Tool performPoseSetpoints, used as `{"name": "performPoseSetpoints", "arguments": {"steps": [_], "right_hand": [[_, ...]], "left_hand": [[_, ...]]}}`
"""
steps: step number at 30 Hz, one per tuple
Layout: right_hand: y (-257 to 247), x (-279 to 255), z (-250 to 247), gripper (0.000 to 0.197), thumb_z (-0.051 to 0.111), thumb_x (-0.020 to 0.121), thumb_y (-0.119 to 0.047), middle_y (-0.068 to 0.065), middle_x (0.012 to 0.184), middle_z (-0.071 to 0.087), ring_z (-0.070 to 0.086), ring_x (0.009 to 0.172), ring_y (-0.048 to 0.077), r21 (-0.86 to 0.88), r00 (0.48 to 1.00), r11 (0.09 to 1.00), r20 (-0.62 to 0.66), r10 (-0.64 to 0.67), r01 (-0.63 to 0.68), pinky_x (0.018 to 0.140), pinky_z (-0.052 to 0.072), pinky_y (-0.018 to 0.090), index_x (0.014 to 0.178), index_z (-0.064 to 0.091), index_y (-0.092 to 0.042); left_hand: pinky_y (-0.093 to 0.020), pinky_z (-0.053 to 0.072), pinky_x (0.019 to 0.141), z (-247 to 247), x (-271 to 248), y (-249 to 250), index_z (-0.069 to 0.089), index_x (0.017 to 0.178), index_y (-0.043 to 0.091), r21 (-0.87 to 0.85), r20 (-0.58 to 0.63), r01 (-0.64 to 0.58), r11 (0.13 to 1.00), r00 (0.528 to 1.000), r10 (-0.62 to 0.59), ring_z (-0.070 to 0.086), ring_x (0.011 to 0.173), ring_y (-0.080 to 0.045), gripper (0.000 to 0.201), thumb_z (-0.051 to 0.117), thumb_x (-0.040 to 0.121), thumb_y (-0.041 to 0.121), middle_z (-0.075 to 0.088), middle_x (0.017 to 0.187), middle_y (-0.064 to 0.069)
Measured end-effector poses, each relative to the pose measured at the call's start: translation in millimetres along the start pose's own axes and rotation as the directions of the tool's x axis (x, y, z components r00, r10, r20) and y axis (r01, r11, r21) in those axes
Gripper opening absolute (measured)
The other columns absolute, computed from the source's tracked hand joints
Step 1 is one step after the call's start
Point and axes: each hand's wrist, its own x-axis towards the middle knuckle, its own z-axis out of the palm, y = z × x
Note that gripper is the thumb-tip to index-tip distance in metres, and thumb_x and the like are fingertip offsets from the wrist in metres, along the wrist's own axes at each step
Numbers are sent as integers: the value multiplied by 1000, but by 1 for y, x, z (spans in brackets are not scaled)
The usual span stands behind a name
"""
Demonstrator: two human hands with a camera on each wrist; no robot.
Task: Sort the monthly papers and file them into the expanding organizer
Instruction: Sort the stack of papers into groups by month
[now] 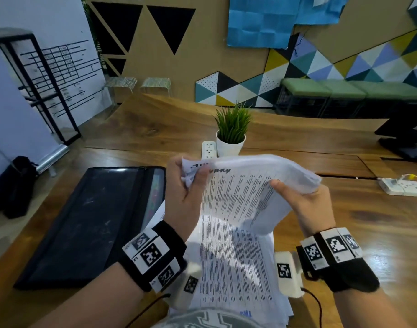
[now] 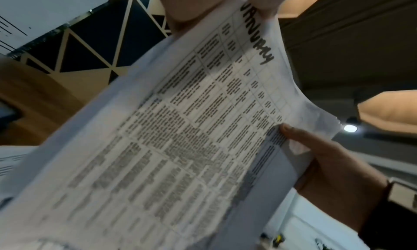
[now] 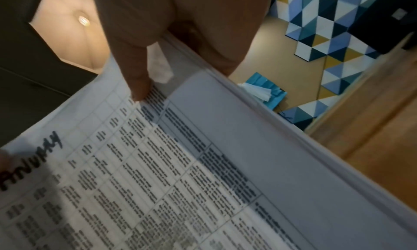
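Note:
A bundle of printed papers [image 1: 245, 192] is held up above the table, its top sheet [image 2: 203, 129] hand-lettered "JANUARY" [image 3: 29, 163]. My left hand [image 1: 186, 185] pinches the top left corner of the bundle, crumpling it. My right hand [image 1: 304, 204] grips the right edge, thumb on top and fingers underneath. Another stack of printed papers [image 1: 233, 263] lies flat on the table below my hands. The black expanding organizer [image 1: 89, 223] lies to the left of it, with coloured tabs showing at its right edge.
A small potted plant [image 1: 232, 131] and a white power strip [image 1: 208, 149] stand behind the papers. Another power strip [image 1: 402, 185] lies at the right, near a dark monitor base [image 1: 403, 140]. The wooden table [image 1: 368, 233] stretches to the right.

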Motion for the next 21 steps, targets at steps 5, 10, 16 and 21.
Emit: {"name": "performPoseSetpoints", "arguments": {"steps": [5, 10, 16, 21], "right_hand": [[32, -12, -4, 20, 72, 74, -1, -12, 75, 73, 68, 74, 2, -54, 992, 991, 28, 126, -125, 61, 52, 15, 79, 69, -20], [49, -11, 1, 22, 73, 74, -5, -6, 89, 73, 68, 86, 10, -123, 968, 966, 78, 238, -227, 72, 54, 27, 91, 67, -18], [13, 13, -12, 13, 75, 72, -14, -10, 78, 73, 68, 75, 6, -193, 973, 958, 55, 225, -211, 66, 53, 20, 83, 69, -15], [20, 24, -34, 47, 86, 51, -40, 4, 93, 72, 65, 93, 21, -362, 894, 855, 108, 434, -371, 87, 48, 38, 87, 70, -15]], "left_hand": [[-20, 47, 82, -13, -28, -43, 42, 108, 31, 131, 63, 70, 989, 995, -79, 58, 93, -11, 24, 48, 91, 47, 58, 104, 2], [-20, 48, 87, -15, -21, -54, 46, 114, 20, 181, 54, 154, 971, 985, -166, 59, 98, -4, 50, 43, 88, 63, 59, 104, 1], [-54, 53, 71, -5, 23, -30, 46, 101, 41, 240, 118, 154, 958, 975, -187, 62, 82, -36, 9, 48, 92, 39, 63, 95, -16], [-28, 52, 80, -1, 34, -45, 43, 109, 19, 258, 264, 338, 905, 876, -403, 61, 89, -6, 15, 51, 96, 17, 61, 101, 8]]}}
